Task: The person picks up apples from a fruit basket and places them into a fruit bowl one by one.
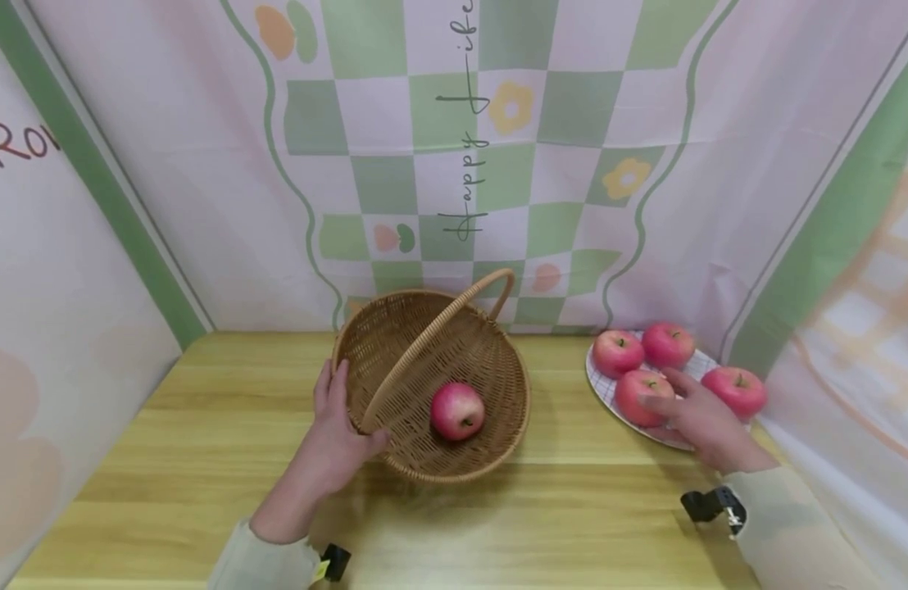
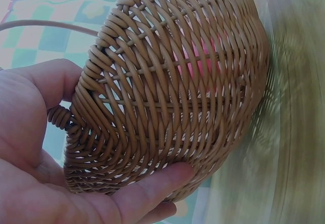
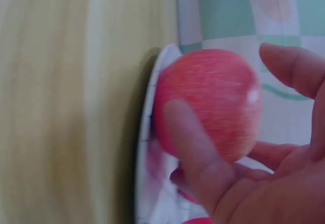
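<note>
A round wicker basket with an arched handle stands on the table. One red apple lies inside it, glimpsed through the weave in the left wrist view. My left hand grips the basket's left rim, thumb over the edge and fingers along the outside. At the right, my right hand is spread around the front apple on a plate. In the right wrist view one digit lies across that apple's near side, while another stands apart from it.
More apples share the plate: one at back left, one at back right and one at the right. A checked cloth hangs behind the wooden table. Fabric panels rise at both sides.
</note>
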The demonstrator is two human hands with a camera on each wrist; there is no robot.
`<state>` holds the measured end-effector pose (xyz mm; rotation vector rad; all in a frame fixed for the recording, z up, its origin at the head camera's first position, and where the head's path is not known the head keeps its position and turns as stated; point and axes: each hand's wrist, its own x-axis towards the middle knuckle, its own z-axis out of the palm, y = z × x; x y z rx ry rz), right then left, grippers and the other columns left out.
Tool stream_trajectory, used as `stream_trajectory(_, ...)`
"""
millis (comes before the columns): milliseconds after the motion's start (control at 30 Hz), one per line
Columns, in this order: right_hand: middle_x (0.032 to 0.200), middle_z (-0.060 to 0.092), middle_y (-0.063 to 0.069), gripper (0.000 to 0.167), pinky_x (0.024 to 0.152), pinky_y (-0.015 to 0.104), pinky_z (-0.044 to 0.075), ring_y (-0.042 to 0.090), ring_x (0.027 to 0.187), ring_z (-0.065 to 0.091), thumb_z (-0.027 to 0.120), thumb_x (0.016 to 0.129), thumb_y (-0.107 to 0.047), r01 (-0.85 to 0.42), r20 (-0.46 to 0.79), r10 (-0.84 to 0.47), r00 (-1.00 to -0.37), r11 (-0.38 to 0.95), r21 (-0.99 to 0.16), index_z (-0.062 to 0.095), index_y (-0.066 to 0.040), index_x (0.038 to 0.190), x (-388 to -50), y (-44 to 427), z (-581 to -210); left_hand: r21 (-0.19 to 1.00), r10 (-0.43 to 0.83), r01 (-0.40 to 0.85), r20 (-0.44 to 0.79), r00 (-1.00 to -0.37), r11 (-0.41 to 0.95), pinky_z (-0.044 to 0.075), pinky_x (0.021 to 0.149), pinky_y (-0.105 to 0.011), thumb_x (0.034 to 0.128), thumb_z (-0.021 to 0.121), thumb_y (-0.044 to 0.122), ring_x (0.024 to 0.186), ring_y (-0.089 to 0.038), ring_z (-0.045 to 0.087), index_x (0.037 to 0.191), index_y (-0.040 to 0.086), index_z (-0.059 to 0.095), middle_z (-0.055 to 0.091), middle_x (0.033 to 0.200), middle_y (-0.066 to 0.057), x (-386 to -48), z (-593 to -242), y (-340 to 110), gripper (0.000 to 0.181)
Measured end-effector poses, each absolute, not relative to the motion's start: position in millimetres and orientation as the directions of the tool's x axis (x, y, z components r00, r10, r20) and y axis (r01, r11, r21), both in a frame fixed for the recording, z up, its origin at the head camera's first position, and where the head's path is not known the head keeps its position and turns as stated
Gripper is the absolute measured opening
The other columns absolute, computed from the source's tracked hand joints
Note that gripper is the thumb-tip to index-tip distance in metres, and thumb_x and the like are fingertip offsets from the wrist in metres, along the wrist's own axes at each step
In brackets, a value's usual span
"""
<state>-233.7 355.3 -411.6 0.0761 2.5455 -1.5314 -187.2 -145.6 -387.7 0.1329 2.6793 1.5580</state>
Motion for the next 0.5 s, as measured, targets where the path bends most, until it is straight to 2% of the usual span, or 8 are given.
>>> stream_trajectory(100,0.151,0.019,0.038,0.095,0.085,0.04,0.054,0.042,0.122,0.045,0.065,0.097,-0.036,0.111,-0.155,-0.024,-0.988,0.593,-0.797,0.002,0.0,0.158,-231.3,353.3,-400.8,0.868,0.092,0.054,0.01,-0.996,0.493,0.049,0.089,-0.044,0.0836,0.076,0.013,0.13,-0.049,0.039,0.16,0.018,-0.008,-0.025,0.161,-0.005,-187.3,-388.1,-145.1,0.114)
stream_trajectory(167,0.15,0.02,0.041,0.099,0.093,0.049,0.048,0.048,0.123,0.044,0.066,0.095,-0.039,0.09,-0.128,-0.005,-0.992,0.686,-0.722,0.001,0.002,0.157,-228.8,350.7,-389.4,0.87,0.094,0.055,0.01,-0.996,0.49,0.05,0.085,-0.042,0.0837,0.076,0.013,0.128,-0.049,0.042,0.16,0.017,-0.008,-0.026,0.161,-0.005,-187.1,-387.9,-144.9,0.114)
stream_trajectory(267,0.15,0.022,0.04,0.097,0.096,0.067,0.036,0.057,0.125,0.038,0.069,0.094,-0.037,0.009,0.008,0.018,-1.0,0.785,-0.619,0.008,0.002,0.158,-226.1,339.3,-369.9,0.872,0.096,0.056,0.01,-0.995,0.487,0.051,0.082,-0.04,0.0837,0.076,0.012,0.128,-0.049,0.042,0.16,0.017,-0.009,-0.026,0.16,-0.005,-187.1,-387.6,-144.9,0.114)
stream_trajectory(333,0.149,0.032,0.036,0.086,0.097,0.07,0.032,0.058,0.128,0.036,0.069,0.094,-0.032,-0.07,0.124,0.003,-0.992,0.815,-0.575,0.02,0.0,0.157,-222.5,324.4,-354.1,0.873,0.095,0.053,0.008,-0.995,0.485,0.051,0.08,-0.038,0.0838,0.076,0.012,0.127,-0.049,0.043,0.16,0.017,-0.009,-0.026,0.16,-0.005,-187.1,-387.1,-144.8,0.114)
stream_trajectory(433,0.14,0.051,0.024,0.068,0.095,0.043,0.047,0.046,0.119,0.053,0.071,0.093,-0.025,-0.219,0.258,-0.077,-0.963,0.781,-0.585,0.041,-0.007,0.152,-216.8,294.5,-334.3,0.873,0.093,0.051,0.006,-0.996,0.485,0.052,0.081,-0.039,0.0838,0.076,0.011,0.127,-0.049,0.043,0.16,0.017,-0.009,-0.026,0.16,-0.004,-187.1,-386.6,-144.6,0.114)
stream_trajectory(500,0.137,0.056,0.019,0.062,0.089,0.026,0.05,0.04,0.114,0.06,0.073,0.092,-0.018,-0.325,0.297,-0.169,-0.94,0.712,-0.622,0.048,-0.009,0.148,-214.0,276.0,-326.3,0.874,0.093,0.052,0.007,-0.996,0.483,0.051,0.084,-0.041,0.084,0.075,0.011,0.128,-0.05,0.042,0.16,0.017,-0.009,-0.026,0.16,-0.005,-186.7,-386.2,-144.7,0.114)
